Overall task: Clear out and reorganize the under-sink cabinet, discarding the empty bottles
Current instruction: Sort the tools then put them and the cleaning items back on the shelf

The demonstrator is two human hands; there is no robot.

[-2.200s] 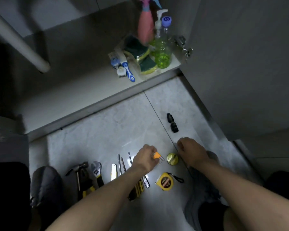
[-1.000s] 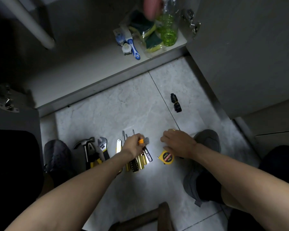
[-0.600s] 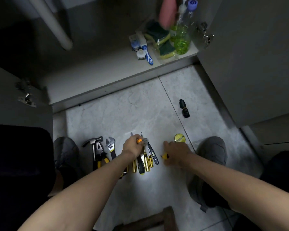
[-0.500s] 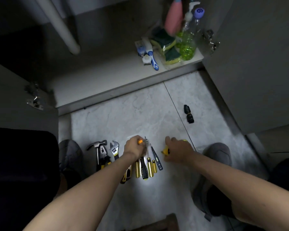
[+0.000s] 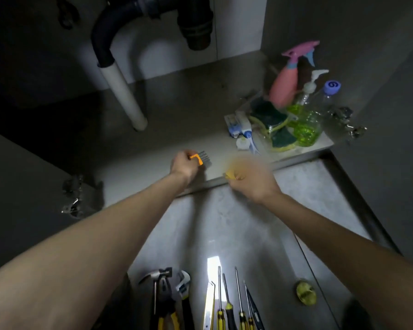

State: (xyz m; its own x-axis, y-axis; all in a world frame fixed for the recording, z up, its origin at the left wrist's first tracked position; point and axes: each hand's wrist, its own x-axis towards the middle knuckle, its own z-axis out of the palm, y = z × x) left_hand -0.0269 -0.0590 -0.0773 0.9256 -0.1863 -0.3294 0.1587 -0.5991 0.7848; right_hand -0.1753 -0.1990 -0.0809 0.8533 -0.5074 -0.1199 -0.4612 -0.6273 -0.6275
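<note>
Nearest, tools [image 5: 215,303] still lie in a row on the floor tile, round yellow item [image 5: 306,293] beside them. But the tape measure [image 5: 231,175] has left the floor since 1 s ago: right hand [image 5: 250,179] now grips it, blurred, so exact finger lie unclear. Left hand [image 5: 185,164] pinches the orange hex key set [image 5: 200,158]. Both arms stretched fwd over the cabinet floor [image 5: 153,167], prob restocking stage. Far right corner: bottles [image 5: 305,120] upright w/ sponges [image 5: 274,125].

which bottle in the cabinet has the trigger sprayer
The pink spray bottle, leaning at the back. The green-liquid bottle has a white pump; the clear bottle a purple cap.
</note>
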